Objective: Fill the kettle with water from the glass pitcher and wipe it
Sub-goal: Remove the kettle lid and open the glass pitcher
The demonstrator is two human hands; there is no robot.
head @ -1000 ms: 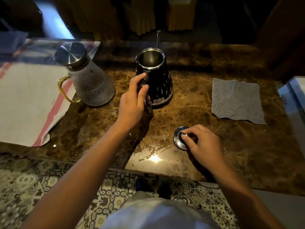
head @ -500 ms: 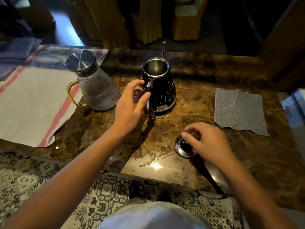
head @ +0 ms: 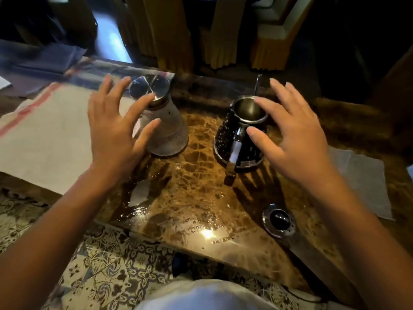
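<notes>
A black kettle [head: 228, 139] stands lidless on the brown marble table [head: 196, 180], its handle facing me. Its round lid [head: 279, 220] lies on the table nearer to me, to the right. The textured glass pitcher [head: 169, 128] with a steel lid stands left of the kettle. My left hand [head: 114, 128] hovers in front of the pitcher, fingers spread, holding nothing; it hides the pitcher's handle. My right hand [head: 290, 135] hovers over the kettle's right side, fingers spread and empty. A grey cloth [head: 366, 182] lies flat at the right, partly behind my right arm.
A white towel with a red stripe [head: 49, 135] covers the table's left part. Chairs with yellow covers [head: 223, 36] stand beyond the far edge. The near table edge runs diagonally above a patterned tile floor [head: 107, 260]. Wet glare shines near that edge.
My left hand has left the kettle's handle and gone left to the pitcher. My right hand has let go of the lid and risen to the kettle. The camera has come closer.
</notes>
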